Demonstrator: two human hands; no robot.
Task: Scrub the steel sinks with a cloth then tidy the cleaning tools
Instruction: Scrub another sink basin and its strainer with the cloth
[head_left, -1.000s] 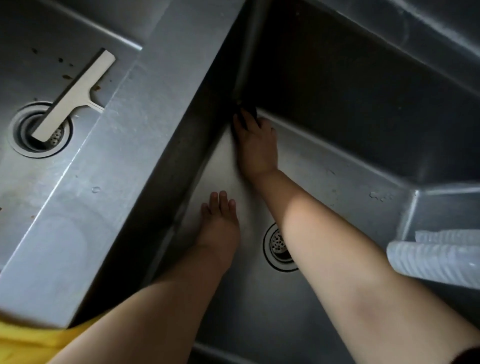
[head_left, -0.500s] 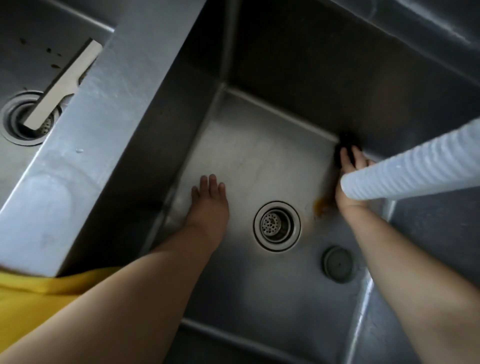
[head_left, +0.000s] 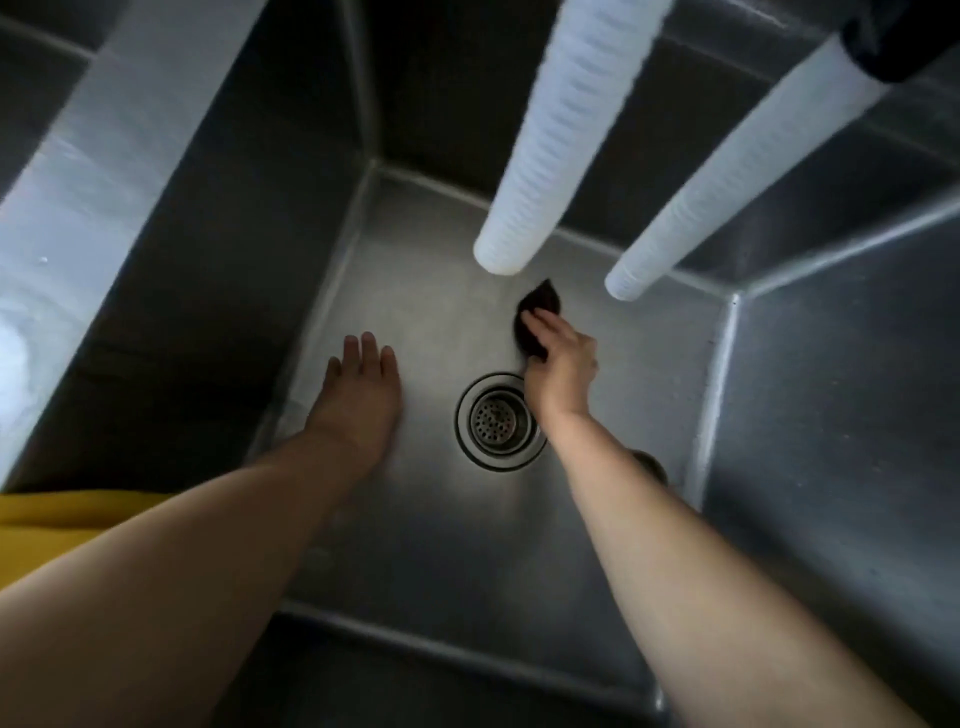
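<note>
Head view: a deep steel sink (head_left: 810, 415) is seen from straight above, with both bare forearms reaching down into it. A dark cloth (head_left: 537, 312) is pressed against the sink floor by the right hand (head_left: 563, 364), just beyond the round drain strainer (head_left: 500, 421) and slightly to its right. The right hand's fingers are laid over the cloth, bent at the knuckles, with the cloth's pointed far end and near edge showing past them; whether the thumb is hooked under the cloth cannot be told. The left hand (head_left: 361, 384) is laid flat on the sink floor to the left of the drain, fingers straight and close together, nothing held. The two hands are kept apart, with the drain between them. A small dark round part (head_left: 652, 462), partly hidden by the right forearm, is seen at the floor's right edge; its kind cannot be told. Two white ribbed hoses (head_left: 561, 140) are hung down over the far half of the sink, their open ends near the cloth in the frame but clearly above it. The right-hand hose's upper end is covered by something dark at the top right corner. A strip of yellow fabric (head_left: 47, 525) is visible at the lower left, by the left arm. Strong blur is present along the left rim.
</note>
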